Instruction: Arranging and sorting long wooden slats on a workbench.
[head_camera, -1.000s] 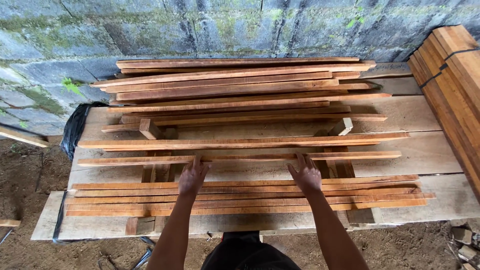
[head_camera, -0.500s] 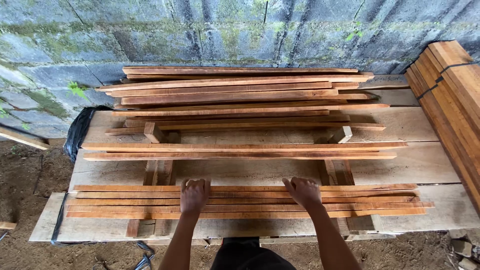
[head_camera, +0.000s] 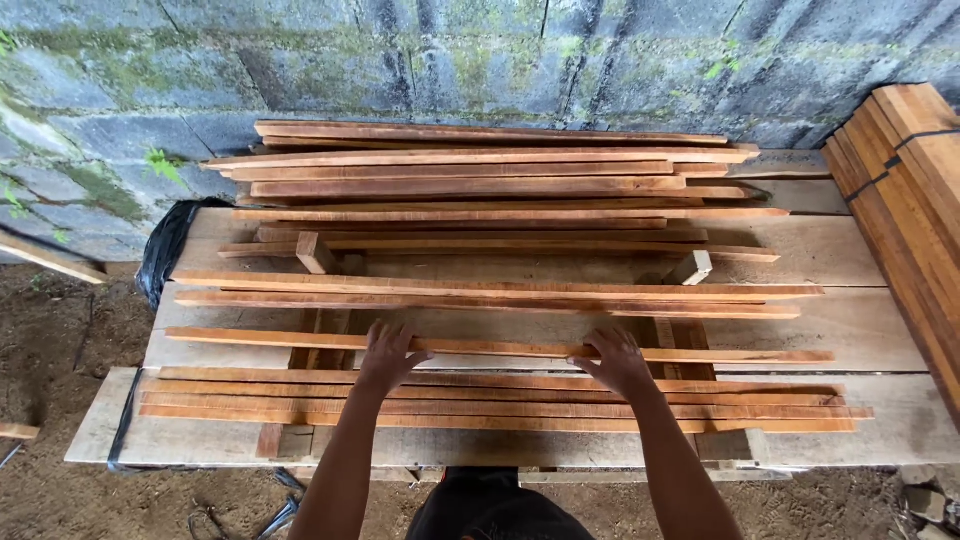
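A long thin wooden strip lies alone across the wide pale planks of a low platform. My left hand presses on it left of the middle, fingers spread over its far edge. My right hand lies on it the same way, right of the middle. Just in front of my hands, a bundle of several similar strips lies side by side. Beyond the lone strip, a pair of strips rests on two short cross blocks.
A larger pile of strips lies at the far side against a mossy block wall. Stacked boards lean at the right. Black plastic sheeting hangs at the platform's left end. Bare dirt lies to the left and in front.
My hands drew back from the middle pair of strips to the near bundle. They then slid one strip away from it, and it now lies apart between the two groups.
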